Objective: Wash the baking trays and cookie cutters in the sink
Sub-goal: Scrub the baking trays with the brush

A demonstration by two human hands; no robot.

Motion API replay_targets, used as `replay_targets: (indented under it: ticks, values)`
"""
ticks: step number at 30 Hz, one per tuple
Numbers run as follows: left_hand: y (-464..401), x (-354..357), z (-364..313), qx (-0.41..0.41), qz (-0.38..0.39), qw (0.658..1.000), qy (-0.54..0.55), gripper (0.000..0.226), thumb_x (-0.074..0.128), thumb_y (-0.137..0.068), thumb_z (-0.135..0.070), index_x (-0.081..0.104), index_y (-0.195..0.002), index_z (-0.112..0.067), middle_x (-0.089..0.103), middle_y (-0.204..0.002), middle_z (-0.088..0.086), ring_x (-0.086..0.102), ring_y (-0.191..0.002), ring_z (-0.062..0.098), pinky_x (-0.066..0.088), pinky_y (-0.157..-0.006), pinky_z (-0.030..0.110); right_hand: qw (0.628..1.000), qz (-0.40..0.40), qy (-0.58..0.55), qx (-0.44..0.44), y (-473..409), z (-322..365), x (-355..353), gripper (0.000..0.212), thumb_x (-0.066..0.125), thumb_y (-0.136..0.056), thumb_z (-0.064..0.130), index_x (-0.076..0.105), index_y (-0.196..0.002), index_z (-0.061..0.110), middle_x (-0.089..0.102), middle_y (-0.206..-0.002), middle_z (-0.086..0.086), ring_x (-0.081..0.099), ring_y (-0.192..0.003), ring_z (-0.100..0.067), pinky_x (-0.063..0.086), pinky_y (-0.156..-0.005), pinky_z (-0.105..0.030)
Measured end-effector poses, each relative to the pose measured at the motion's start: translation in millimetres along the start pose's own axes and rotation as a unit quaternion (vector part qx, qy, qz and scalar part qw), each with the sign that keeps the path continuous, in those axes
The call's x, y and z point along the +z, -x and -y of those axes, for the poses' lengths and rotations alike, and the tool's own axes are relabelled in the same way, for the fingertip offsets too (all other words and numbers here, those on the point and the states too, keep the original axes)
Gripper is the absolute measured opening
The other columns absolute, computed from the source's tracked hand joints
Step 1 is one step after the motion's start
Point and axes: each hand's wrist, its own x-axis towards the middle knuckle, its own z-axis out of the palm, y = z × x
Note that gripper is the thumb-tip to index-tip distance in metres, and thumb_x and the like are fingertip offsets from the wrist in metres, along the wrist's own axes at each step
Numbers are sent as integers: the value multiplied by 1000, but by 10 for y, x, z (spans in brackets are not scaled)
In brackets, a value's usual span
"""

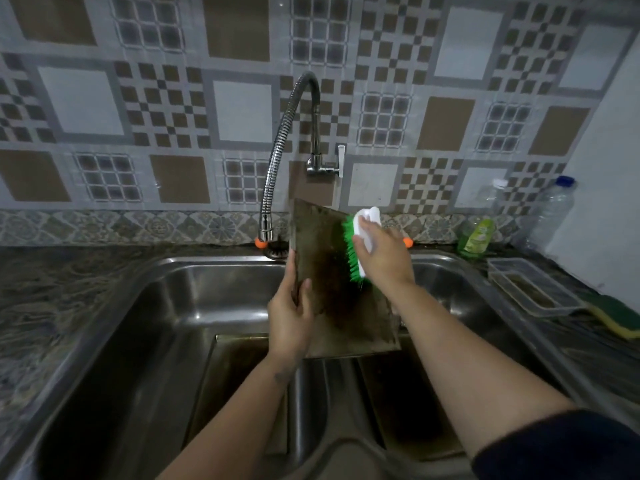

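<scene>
1. A bendy silver tap (pixel 277 161) curves down from the wall, and its spout hangs just to the left of the baking tray (pixel 332 271).
2. A second dark tray (pixel 239 375) lies flat in the bottom of the sink (pixel 145 306), under the person's arms.
3. At the back right, near the wall, stand a green bottle of dish soap (pixel 477 239), a small clear bottle (pixel 491 195) and a big clear bottle with a blue cap (pixel 552 213).
4. A clear plastic box (pixel 533 289) sits on the right side of the sink top. There seems to be a little brown water in it, but that is hard to tell.
5. A yellow and green sponge (pixel 613 317) lies just beside the box, at the right edge.
6. The sink is shiny steel and is set in a dark, swirly stone tabletop (pixel 45 299).
7. The wall (pixel 166 109) behind is covered in brown, white and grey square tiles.
8. The baking tray is held up on its edge over the middle of the sink. It is flat, dark and looks stained brown.
9. The left hand (pixel 291 317) grips the tray's left edge, with the thumb on the front.
10. The right hand (pixel 381 254) grips a white brush (pixel 360 244). Its green bristles press on the tray's upper right part.
</scene>
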Motion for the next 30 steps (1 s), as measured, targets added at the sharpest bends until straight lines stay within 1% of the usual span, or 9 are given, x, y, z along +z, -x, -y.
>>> replay_targets:
  ticks: [3, 6, 8, 12, 19, 21, 23, 27, 30]
  values:
    - [-108, -114, 64, -13, -41, 999, -27, 57, 46, -98, -9, 28, -150, -25, 48, -137, -21, 48, -124, -7, 34, -97, 3, 998, 55, 0, -9, 590, -44, 157, 45, 47, -95, 43, 40, -140, 41, 42, -121, 2, 54, -96, -15, 47, -78, -26]
    - [-102, -182, 84, -18, -48, 996, -77, 59, 47, -98, -10, 26, -151, -29, 48, -120, -38, 47, -103, -28, 33, -83, -6, 995, 69, -51, 48, 954, -219, 295, 42, 54, -93, 41, 49, -135, 35, 46, -112, 3, 57, -107, -19, 39, -80, -22]
    - [-94, -114, 22, -5, -42, 993, -113, 60, 49, -98, -15, 26, -150, -35, 58, -122, -26, 56, -101, -16, 39, -81, 1, 986, 42, -108, 117, 787, -192, 226, 45, 55, -92, 45, 52, -134, 31, 55, -122, -2, 56, -116, -21, 39, -86, -23]
    - [-122, 145, -175, 68, 1, 967, -245, 60, 49, -97, -27, 21, -148, -44, 71, -100, 2, 66, -82, 23, 48, -67, 29, 955, 23, -242, 167, 313, 193, -144, 66, 56, -84, 62, 44, -141, 31, 43, -144, -1, 46, -127, -21, 36, -90, -28]
    - [-155, 409, -307, 220, 69, 841, -488, 83, 71, -82, -19, 23, -149, -29, 64, -82, -1, 51, -34, 21, 13, -35, 18, 919, 0, -296, 260, -76, 293, -550, 94, 66, -65, 73, 40, -141, 24, 45, -143, 0, 47, -125, -25, 42, -103, -45]
    - [-114, 444, -339, 220, 99, 832, -500, 83, 60, -91, -27, 5, -152, -33, 67, -95, -1, 57, -42, 22, 15, -36, 20, 923, -19, -278, 265, -73, 249, -578, 82, 64, -67, 66, 47, -136, 24, 51, -136, 2, 53, -117, -23, 46, -97, -41]
    - [-62, 476, -437, 212, 128, 861, -445, 69, 38, -100, -39, -9, -150, -37, 67, -107, -1, 64, -59, 23, 23, -40, 21, 941, -41, -246, 229, -49, 222, -630, 66, 61, -73, 57, 53, -129, 25, 57, -128, 3, 57, -107, -19, 49, -85, -33]
    - [-158, 467, -451, 75, 102, 949, -288, 51, 20, -101, -47, 9, -151, -42, 59, -126, -2, 61, -106, 20, 44, -71, 29, 965, -54, -212, 144, -90, 260, -816, 49, 57, -79, 49, 57, -123, 27, 58, -124, 7, 56, -110, -16, 47, -94, -38]
    - [-351, 391, -287, -55, 115, 958, -258, 54, 23, -100, -51, 15, -152, -36, 29, -153, 4, 32, -138, 28, 33, -106, 43, 964, -37, -227, 132, -136, 302, -892, 47, 54, -85, 47, 55, -126, 24, 56, -126, 7, 53, -112, -16, 45, -98, -41]
